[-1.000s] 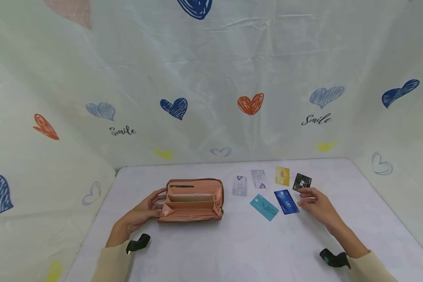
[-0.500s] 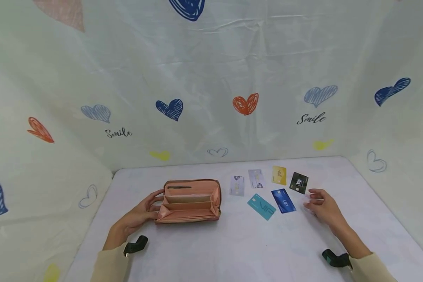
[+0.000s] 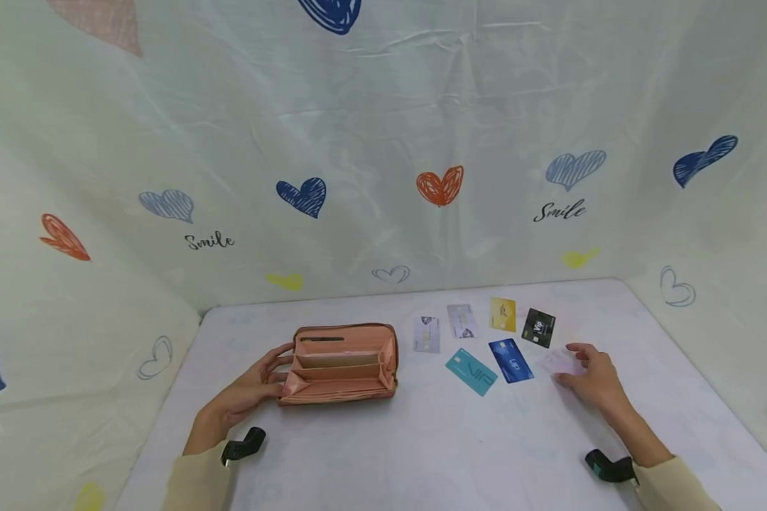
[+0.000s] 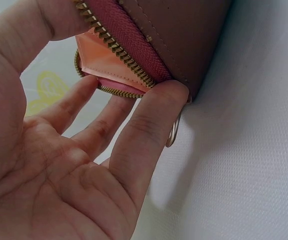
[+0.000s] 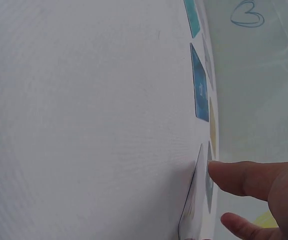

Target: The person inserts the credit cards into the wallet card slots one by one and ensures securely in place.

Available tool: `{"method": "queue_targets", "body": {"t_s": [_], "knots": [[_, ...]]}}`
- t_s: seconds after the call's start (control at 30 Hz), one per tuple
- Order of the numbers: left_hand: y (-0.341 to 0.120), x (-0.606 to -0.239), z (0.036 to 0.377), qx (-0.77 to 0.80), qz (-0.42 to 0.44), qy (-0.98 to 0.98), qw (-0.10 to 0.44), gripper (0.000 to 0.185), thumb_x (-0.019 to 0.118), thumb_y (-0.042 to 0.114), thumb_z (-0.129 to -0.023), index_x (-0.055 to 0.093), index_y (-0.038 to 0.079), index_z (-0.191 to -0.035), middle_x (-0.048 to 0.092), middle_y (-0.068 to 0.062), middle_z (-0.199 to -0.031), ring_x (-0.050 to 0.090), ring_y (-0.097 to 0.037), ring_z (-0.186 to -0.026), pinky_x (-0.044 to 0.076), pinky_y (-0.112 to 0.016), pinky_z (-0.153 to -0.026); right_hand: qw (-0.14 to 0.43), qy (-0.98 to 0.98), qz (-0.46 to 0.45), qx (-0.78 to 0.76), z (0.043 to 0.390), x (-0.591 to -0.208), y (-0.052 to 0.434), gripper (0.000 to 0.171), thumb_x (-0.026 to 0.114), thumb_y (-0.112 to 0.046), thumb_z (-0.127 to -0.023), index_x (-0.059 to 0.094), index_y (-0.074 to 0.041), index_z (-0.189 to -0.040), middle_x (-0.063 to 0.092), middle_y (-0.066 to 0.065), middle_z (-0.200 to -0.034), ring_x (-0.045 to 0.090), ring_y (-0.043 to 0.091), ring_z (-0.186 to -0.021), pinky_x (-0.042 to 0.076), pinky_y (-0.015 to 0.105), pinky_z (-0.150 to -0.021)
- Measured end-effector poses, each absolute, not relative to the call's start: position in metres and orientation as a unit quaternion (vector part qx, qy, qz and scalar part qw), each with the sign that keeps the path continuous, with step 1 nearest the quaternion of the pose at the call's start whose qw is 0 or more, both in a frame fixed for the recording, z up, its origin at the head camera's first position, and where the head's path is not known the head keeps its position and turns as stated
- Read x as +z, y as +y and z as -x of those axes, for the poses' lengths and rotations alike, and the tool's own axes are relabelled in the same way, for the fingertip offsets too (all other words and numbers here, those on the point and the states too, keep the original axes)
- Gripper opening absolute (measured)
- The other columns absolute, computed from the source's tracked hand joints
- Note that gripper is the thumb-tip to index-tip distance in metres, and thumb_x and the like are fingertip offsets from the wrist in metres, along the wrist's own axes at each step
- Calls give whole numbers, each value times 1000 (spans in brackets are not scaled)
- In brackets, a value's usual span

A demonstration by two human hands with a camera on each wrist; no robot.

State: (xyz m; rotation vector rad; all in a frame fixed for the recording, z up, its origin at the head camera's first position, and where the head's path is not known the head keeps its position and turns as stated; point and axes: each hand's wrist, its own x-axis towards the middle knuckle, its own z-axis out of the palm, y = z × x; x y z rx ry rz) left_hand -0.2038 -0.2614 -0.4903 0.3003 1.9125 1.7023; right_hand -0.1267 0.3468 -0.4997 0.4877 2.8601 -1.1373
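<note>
A pink zip-around wallet (image 3: 337,392) lies open towards me, its inner pockets showing. My left hand (image 3: 253,389) grips its left end. In the left wrist view the thumb (image 4: 156,112) presses the corner beside the brass zip (image 4: 116,47), with the other fingers spread behind. At the right, my right hand (image 3: 596,376) has thumb and forefinger at opposite edges of a pale pinkish card (image 3: 561,362). That card (image 5: 190,210) looks slightly slanted against the table in the right wrist view, its near end cut off. A black VIP card (image 3: 539,328) lies just beyond.
Left of the right hand lie a blue card (image 3: 510,360), a teal card (image 3: 471,371), a gold card (image 3: 503,314) and two pale cards, one (image 3: 462,321) farther back than the other (image 3: 427,334). A curtain (image 3: 358,241) printed with hearts rises behind the white table (image 3: 383,461).
My right hand has left the black card and moved down and right to the pale pinkish card, which now shows more fully. The left hand stays on the wallet; the head view has shifted slightly.
</note>
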Motion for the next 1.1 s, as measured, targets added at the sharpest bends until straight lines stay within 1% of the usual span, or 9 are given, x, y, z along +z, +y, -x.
{"method": "queue_targets", "body": {"t_s": [0.17, 0.37, 0.63, 0.9, 0.97, 1.1], "knots": [[-262, -490, 204, 633, -106, 715, 278, 98, 70, -1, -92, 9, 3, -168, 19, -32, -164, 58, -11, -120, 54, -31, -92, 4, 934, -151, -324, 126, -501, 347, 69, 77, -7, -88, 42, 17, -142, 43, 47, -132, 44, 59, -119, 44, 69, -100], [-263, -489, 205, 634, -105, 714, 276, 98, 71, -1, -91, 10, 3, -168, 21, -32, -163, 58, -11, -120, 54, -31, -92, 14, 942, -136, -308, 126, -502, 346, 69, 79, -7, -88, 42, 18, -141, 47, 44, -123, 48, 54, -110, 47, 65, -93], [-265, -489, 206, 638, -110, 709, 279, 97, 70, -2, -93, 9, 3, -168, 19, -31, -164, 58, -10, -120, 53, -31, -91, 36, 944, -133, -299, 129, -492, 345, 64, 81, -7, -88, 46, 17, -136, 51, 44, -120, 52, 55, -109, 48, 65, -95], [-264, -490, 206, 638, -110, 710, 277, 97, 70, -2, -93, 9, 2, -168, 20, -33, -164, 58, -11, -120, 54, -31, -92, 72, 943, -146, -291, 131, -492, 351, 61, 84, -13, -89, 50, 19, -130, 57, 39, -114, 55, 46, -98, 51, 58, -88], [-264, -490, 205, 637, -111, 710, 278, 96, 70, -2, -94, 9, 2, -168, 19, -33, -164, 58, -11, -120, 54, -31, -92, 64, 945, -136, -291, 130, -490, 354, 56, 81, -10, -90, 52, 19, -128, 59, 37, -111, 57, 44, -96, 52, 56, -86], [-263, -491, 204, 637, -111, 708, 284, 97, 69, -1, -94, 8, 3, -169, 18, -32, -166, 58, -12, -122, 54, -30, -93, 41, 944, -111, -307, 125, -486, 359, 37, 71, -1, -93, 59, 18, -122, 65, 31, -105, 62, 42, -95, 53, 48, -77]]}}
